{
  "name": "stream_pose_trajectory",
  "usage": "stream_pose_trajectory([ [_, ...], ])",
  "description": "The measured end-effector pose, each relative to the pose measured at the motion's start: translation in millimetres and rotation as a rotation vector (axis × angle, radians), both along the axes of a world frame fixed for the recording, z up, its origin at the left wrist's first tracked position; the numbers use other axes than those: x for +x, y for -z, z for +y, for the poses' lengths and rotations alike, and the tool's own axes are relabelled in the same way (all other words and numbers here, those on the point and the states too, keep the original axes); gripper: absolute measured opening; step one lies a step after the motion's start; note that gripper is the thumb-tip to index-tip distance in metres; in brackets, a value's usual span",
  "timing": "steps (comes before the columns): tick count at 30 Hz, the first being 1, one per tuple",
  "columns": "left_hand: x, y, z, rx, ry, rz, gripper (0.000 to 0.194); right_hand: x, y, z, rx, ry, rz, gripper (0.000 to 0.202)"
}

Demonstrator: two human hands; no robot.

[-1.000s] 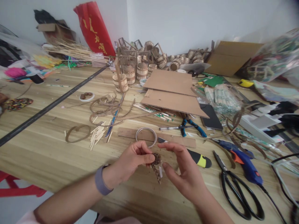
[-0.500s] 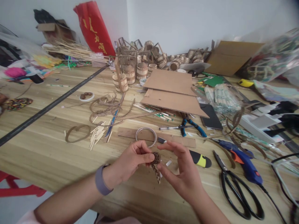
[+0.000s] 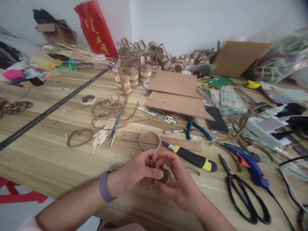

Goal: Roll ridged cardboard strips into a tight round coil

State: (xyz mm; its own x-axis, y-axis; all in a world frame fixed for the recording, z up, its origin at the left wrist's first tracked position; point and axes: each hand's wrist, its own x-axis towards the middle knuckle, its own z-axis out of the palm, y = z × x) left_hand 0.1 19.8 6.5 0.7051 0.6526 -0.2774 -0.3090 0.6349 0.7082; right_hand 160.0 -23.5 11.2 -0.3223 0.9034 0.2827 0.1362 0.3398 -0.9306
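Observation:
A small brown coil of corrugated cardboard strip point(image 3: 165, 176) sits between my two hands, its loose tail hanging down to the left. My left hand point(image 3: 137, 171) pinches the coil's left side with the thumb across its face. Around its right side curl the thumb and fingers of my right hand point(image 3: 178, 179), their tips touching those of the left. Just beyond my hands lie a roll of tape point(image 3: 159, 141) and a utility knife point(image 3: 192, 157) with a black and yellow handle.
Black scissors point(image 3: 237, 189) and a blue glue gun point(image 3: 250, 163) lie at the right. Pliers point(image 3: 203, 130) and cardboard sheets point(image 3: 178, 104) are farther back. Loose strips point(image 3: 108, 109) and short sticks point(image 3: 99, 139) lie left. Small slatted buckets point(image 3: 132, 75) stand along the wall.
My right hand has moved left and closed around the coil, where its fingers were spread beside it. The coil has shifted slightly down, and its tail has swung left. The utility knife shows more fully.

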Motion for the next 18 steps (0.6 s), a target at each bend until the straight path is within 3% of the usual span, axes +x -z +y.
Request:
stream_pose_trajectory([
  [6, -1.7, -5.1, 2.4, -0.015, -0.102, 0.021, 0.054, 2.5, 0.7, 1.4, -0.023, 0.024, 0.025, 0.065],
  [12, -0.2, -4.0, 1.3, -0.070, -0.015, -0.018, 0.048, 1.8, 5.1, -0.6, -0.040, -0.006, -0.038, 0.056],
  [15, -2.9, -5.3, 5.2, -0.082, -0.136, 0.003, 0.050, 4.9, 7.8, -1.1, 0.075, 0.101, -0.076, 0.055],
  [18, -5.7, -7.8, 11.0, -0.106, -0.280, 0.053, 0.052, 8.3, 9.1, -1.8, 0.354, 0.286, -0.221, 0.058],
])
